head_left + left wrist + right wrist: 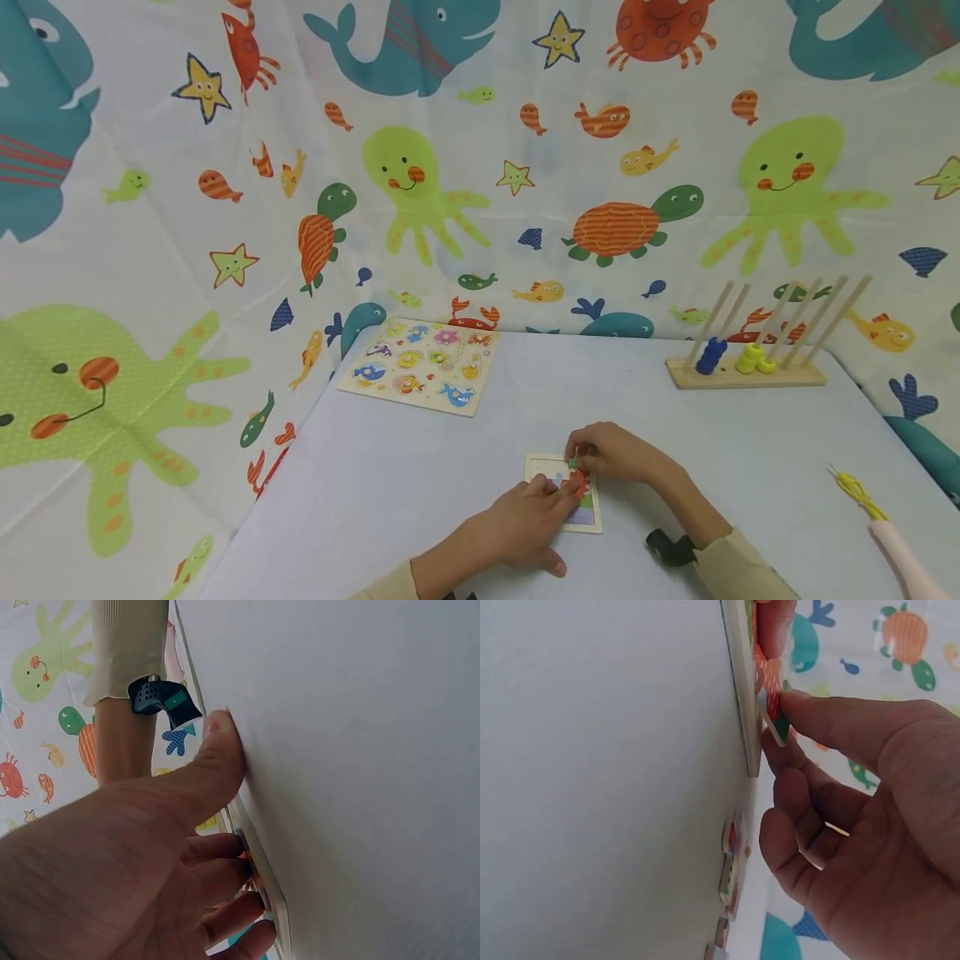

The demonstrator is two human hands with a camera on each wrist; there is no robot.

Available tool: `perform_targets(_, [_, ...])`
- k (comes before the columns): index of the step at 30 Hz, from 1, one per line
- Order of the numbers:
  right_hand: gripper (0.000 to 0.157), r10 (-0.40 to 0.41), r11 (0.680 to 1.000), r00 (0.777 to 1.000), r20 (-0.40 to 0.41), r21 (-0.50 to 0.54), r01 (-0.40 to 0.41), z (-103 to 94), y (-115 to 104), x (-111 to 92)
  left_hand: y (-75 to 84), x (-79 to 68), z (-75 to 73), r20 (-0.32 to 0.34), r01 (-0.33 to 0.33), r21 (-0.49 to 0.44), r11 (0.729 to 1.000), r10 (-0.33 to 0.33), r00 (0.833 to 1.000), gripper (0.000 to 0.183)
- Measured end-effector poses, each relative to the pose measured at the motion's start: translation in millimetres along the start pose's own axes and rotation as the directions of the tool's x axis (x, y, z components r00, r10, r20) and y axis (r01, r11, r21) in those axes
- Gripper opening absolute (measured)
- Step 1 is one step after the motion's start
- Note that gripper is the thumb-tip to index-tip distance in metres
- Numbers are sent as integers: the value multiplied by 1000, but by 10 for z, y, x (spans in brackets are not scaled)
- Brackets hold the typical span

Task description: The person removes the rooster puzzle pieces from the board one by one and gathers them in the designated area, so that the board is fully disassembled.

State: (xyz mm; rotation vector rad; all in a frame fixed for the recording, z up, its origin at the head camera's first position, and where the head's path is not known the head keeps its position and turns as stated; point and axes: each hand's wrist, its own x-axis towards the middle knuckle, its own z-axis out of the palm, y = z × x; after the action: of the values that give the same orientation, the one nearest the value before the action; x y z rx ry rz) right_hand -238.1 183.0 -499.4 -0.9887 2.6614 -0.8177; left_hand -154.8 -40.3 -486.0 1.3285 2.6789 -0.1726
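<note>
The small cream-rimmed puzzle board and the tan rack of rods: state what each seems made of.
Small rectangular cream-rimmed puzzle board: probably wood or fibreboard, fairly matt, judging by its plain rim; the picture looks printed.
Long tan rack of rods: likely bare wood, its base and rods being wood-coloured.
Its bulbous yellow beads: plastic or painted wood; bright colour alone leaves it open.

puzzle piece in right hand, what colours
The puzzle piece is mainly red and green, clearest in the right wrist view.

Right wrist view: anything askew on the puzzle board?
The red-and-green puzzle piece is tilted, one end raised off the puzzle board rather than lying flush. The right hand pinches that end, which probably explains it.
</note>
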Motion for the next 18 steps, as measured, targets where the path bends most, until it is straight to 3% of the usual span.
perform_targets(9, [12, 32, 985, 998, 46, 166, -40, -211, -3, -79, -17, 3, 22, -6, 4, 2, 1000, -3, 1000, 96])
perform_targets(18, [7, 97, 980, 992, 84, 164, -110, -755, 315, -474, 11, 1, 9, 13, 26, -36, 999, -25, 1000, 97])
